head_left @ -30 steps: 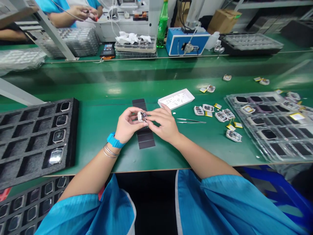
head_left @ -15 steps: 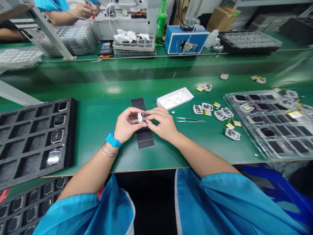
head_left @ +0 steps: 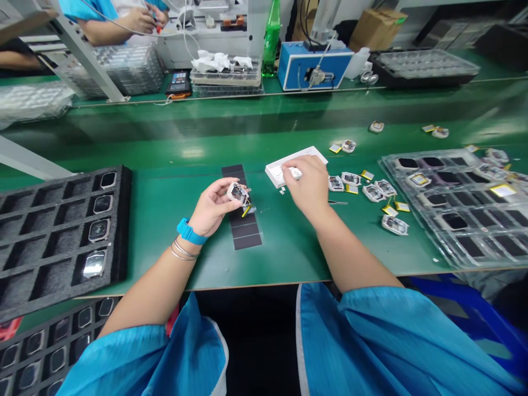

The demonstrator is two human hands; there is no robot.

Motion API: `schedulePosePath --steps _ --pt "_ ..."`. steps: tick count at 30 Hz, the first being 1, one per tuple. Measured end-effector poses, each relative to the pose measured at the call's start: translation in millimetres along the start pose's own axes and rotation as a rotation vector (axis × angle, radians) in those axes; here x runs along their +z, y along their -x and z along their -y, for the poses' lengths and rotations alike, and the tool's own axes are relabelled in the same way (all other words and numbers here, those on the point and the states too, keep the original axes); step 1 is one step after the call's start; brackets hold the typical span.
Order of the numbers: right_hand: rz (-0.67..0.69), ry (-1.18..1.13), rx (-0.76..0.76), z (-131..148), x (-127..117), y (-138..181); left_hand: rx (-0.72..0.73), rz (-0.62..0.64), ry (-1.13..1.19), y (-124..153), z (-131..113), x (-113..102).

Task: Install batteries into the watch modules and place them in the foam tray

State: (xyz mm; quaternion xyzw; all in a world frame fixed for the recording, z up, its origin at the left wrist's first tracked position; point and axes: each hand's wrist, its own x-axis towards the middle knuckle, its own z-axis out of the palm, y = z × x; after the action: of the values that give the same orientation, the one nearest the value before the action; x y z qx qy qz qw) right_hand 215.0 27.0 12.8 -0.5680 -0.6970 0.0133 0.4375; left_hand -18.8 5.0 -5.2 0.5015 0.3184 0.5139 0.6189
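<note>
My left hand grips a white watch case by its edges, open side up with electronics showing. From the case hangs a small yellow-edged battery, above a strip of dark rectangles on the bench. My right hand reaches into a shallow white box holding tiny parts. Its fingers are curled and close together, and I cannot make out anything between them. Tiny white pieces lie beside the box. Tweezers are partly hidden behind my right hand.
Several open watch cases with batteries lie to the right, near stacked clear trays. A black foam tray with watches stands at left. On the back shelf are a blue machine and a green bottle; a co-worker's hands are beyond.
My right hand has left the watch case and moved right to the white box. My left hand has kept the case, now tilted face up with its battery hanging out.
</note>
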Motion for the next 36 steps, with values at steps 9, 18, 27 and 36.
schedulePosePath --steps 9,18,27,36 --pt "0.256 -0.449 0.101 28 11 17 -0.132 -0.035 0.175 3 -5 7" --pt "0.291 -0.556 0.124 41 18 29 -0.084 -0.034 0.084 4 -7 10" --pt "0.192 -0.065 -0.266 45 20 39 -0.063 -0.057 0.031 4 0 11" --pt "0.476 -0.927 0.301 39 32 33 -0.114 -0.068 0.203 3 -9 8"
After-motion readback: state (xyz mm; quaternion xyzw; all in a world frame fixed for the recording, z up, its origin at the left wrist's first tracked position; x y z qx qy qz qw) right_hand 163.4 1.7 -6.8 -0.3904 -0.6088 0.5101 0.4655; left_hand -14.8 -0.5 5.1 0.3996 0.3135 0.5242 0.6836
